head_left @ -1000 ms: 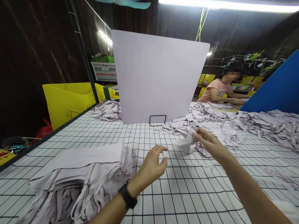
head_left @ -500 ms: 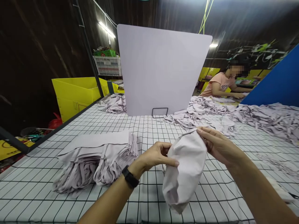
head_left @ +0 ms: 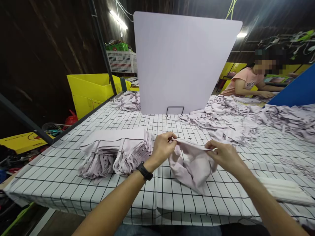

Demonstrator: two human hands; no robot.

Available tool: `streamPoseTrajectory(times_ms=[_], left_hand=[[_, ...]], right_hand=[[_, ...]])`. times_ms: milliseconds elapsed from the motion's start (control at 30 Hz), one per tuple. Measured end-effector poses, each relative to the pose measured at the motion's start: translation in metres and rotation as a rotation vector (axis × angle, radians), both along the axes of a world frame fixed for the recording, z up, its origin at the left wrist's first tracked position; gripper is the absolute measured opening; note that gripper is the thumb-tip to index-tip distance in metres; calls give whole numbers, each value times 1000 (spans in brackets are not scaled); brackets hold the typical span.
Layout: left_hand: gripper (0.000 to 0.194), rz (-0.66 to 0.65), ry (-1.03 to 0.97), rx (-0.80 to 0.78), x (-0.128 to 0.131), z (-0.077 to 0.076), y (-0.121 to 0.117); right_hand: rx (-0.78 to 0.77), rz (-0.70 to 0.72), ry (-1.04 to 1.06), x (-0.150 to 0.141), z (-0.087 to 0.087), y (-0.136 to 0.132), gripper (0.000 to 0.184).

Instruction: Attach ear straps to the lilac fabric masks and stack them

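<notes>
Pale cloth (head_left: pixel 200 167) is hanging over the checked tablecloth (head_left: pixel 172 203), its upper edge running sideways between left hand (head_left: pixel 163 148) and right hand (head_left: pixel 225 155), both pinching it, thumb and fingers closed, neither being clearly nearer.

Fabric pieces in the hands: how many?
1: the pale fabric piece, its upper edge pinched by the left hand and right hand, beside the strapped fabric stack; folds may hide another.
</notes>
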State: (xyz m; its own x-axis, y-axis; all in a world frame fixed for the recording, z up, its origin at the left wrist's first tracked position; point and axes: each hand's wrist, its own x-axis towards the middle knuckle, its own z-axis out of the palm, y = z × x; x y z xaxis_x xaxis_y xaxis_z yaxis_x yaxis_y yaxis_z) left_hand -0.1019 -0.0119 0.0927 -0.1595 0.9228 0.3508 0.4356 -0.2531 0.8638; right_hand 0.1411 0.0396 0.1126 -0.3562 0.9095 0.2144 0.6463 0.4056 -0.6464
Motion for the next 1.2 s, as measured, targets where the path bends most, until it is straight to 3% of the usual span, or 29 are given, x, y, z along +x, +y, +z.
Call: streamPoseTrajectory(times_ms=[67, 167, 333, 400, 500, 600, 700, 767, 867, 1000, 1133, 1200], left_hand=[[18, 82, 258, 85, 0, -3, 0], [23, 122, 535, 146, 0, -10, 0], [30, 137, 761, 221, -1, -28, -2], [34, 110, 783, 231, -1, -39, -8], [34, 20, 769, 206, -1, -55, -31], [31, -210, 785, 183, -1, -66, -67], [18, -460, 769, 118, 1, -69, -98], [3, -540, 711, 68, 2, -68, -106], [18, -458, 613, 11, 5, -66, -98], [7, -260, 593, -78, 10, -64, -76], [17, -309, 621, -221, 15, -61, -66], [20, -353, 597, -271, 16, -60, -64]], right_hand=[[185, -203, 17, -1, -11, -4, 13], [367, -348, 30, -3, -17, -12, 19], [664, -381, -34, 1, -25, -25, 22], [622, -364, -50, 9, -35, -31, 22], [327, -257, -70, 33, -56, -45, 23], [-27, -1, -132, 65, -74, -64, 19], [-203, 105, -177, 86, -78, -76, 32], [-192, 60, -197, 84, -76, -75, 43], [-93, 1, -198, 57, -70, -62, 37], [-15, 181, -208, 15, -72, -42, 27], [-7, 253, -292, 6, -75, -33, 23], [1, 262, -272, 13, -72, -32, 31]])
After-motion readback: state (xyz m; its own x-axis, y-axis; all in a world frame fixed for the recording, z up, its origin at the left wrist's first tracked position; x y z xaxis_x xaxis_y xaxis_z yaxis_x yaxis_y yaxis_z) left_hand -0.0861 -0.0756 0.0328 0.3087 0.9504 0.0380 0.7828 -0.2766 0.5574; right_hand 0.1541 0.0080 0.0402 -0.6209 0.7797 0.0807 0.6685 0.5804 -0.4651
